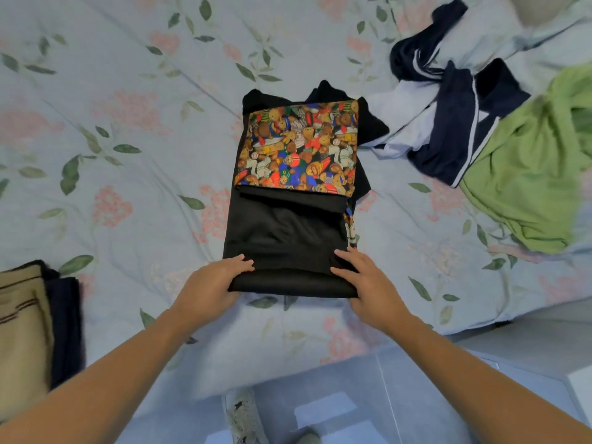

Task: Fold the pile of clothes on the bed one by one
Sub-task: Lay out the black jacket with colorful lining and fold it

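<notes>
Black garment [282, 232] with bear-print panel, part-folded on bed [128, 187].
Left hand [211, 280] and right hand [368, 283] grip its near folded edge; no legible writing.

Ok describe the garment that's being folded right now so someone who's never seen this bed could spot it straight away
On the floral bedspread, look to the middle, just ahead of the person's left hand and right hand, which hold its near edge. It is the black garment folded into a long rectangle. A bright teddy-bear print panel on its far half sets it apart from the crumpled navy-and-white top and green garment to the right.
</notes>
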{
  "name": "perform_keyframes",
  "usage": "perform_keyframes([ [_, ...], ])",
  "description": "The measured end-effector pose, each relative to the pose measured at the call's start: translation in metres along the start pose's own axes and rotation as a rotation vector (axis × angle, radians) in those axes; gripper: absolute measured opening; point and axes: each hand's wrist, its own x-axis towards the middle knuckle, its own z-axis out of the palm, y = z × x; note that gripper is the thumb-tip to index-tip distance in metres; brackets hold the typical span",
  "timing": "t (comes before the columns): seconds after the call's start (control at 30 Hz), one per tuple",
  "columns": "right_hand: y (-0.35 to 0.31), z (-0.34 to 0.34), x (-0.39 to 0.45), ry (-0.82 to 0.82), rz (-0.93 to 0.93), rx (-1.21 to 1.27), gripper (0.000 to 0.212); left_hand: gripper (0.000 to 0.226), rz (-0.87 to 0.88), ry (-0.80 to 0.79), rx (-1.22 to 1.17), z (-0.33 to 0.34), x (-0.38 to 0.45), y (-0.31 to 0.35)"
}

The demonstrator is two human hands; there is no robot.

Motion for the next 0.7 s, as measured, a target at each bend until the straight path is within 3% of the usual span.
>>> perform_keyframes([
  [0.2, -0.012, -0.127, 0.065, 0.040, 0.310, 0.496, 0.011, 0.029, -0.178, 0.098, -0.574, -0.125, 0.064, 0.023],
  [0.33, 0.006, -0.181, 0.138, 0.231, 0.435, 0.734, 0.031, 0.021, -0.255, 0.260, -0.780, -0.164, 0.145, 0.036],
  [0.43, 0.029, -0.193, 0.209, 0.402, 0.536, 0.895, 0.034, 0.026, -0.313, 0.361, -0.861, -0.180, 0.220, 0.036],
  [0.6, 0.062, -0.154, 0.287, 0.606, 0.676, 0.724, 0.032, 0.046, -0.500, 0.471, -0.831, -0.163, 0.298, 0.028],
  [0.7, 0.072, -0.135, 0.306, 0.587, 0.726, 0.628, 0.031, 0.061, -0.629, 0.342, -0.874, -0.140, 0.298, 0.019],
])
